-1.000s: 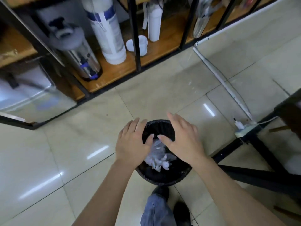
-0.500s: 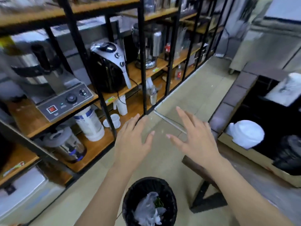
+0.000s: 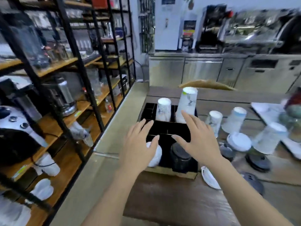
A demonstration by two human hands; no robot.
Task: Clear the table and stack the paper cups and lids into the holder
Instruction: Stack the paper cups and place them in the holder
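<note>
A black compartmented holder [image 3: 164, 128] sits on the wooden table [image 3: 171, 198]. Two upside-down stacks of paper cups [image 3: 163, 109] [image 3: 187, 102] stand in its back slots. White lids [image 3: 154, 154] and black lids [image 3: 179, 157] fill its front slots. My left hand [image 3: 138, 144] and my right hand [image 3: 197, 141] hover over the holder, fingers spread and holding nothing. Loose upside-down cups [image 3: 213, 121] [image 3: 234, 119] [image 3: 268, 137] stand to the right, with a white lid [image 3: 238, 141], black lids [image 3: 258, 161] and another white lid [image 3: 209, 177] lying on the table.
Black metal shelving [image 3: 78, 66] with wooden boards, appliances and cups runs along the left across a tiled aisle. A steel counter [image 3: 228, 69] with machines lines the back wall. A white tray [image 3: 267, 111] with blurred items sits at the table's right edge.
The view has swung up from the black bin on the floor to the table. Both empty hands rose from over the bin and now hover above the holder.
</note>
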